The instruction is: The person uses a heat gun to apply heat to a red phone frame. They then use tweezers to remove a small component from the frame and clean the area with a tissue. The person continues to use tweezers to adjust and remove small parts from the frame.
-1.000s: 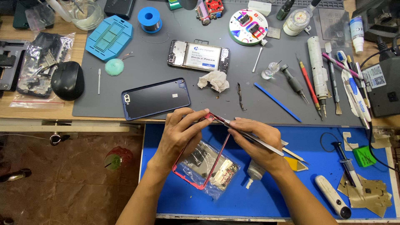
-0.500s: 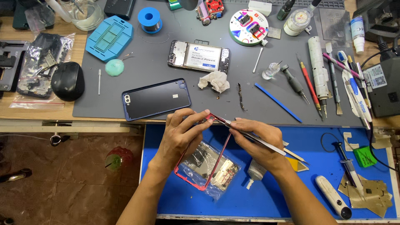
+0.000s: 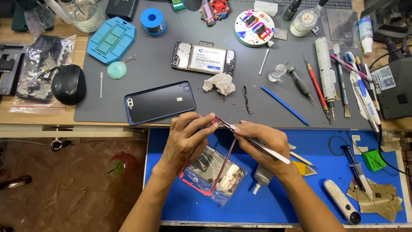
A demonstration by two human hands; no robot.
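Note:
My left hand (image 3: 187,139) grips the top edge of a thin red phone frame (image 3: 223,161) and holds it tilted above a clear plastic bag of parts (image 3: 223,175) on the blue mat (image 3: 274,202). My right hand (image 3: 262,141) pinches metal tweezers (image 3: 266,150), whose tips touch the frame's upper corner near my left fingertips. Just beyond my hands, on the grey work mat (image 3: 274,107), lie a dark blue phone back cover (image 3: 159,102) and an opened phone with its battery showing (image 3: 204,57).
Screwdrivers, brushes and a blue pry stick (image 3: 284,105) lie at right on the grey mat. A black mouse (image 3: 68,84), a teal parts tray (image 3: 111,39), a solder spool (image 3: 153,20) and a crumpled tissue (image 3: 219,83) sit nearby. A glue bottle (image 3: 262,177) rests under my right wrist.

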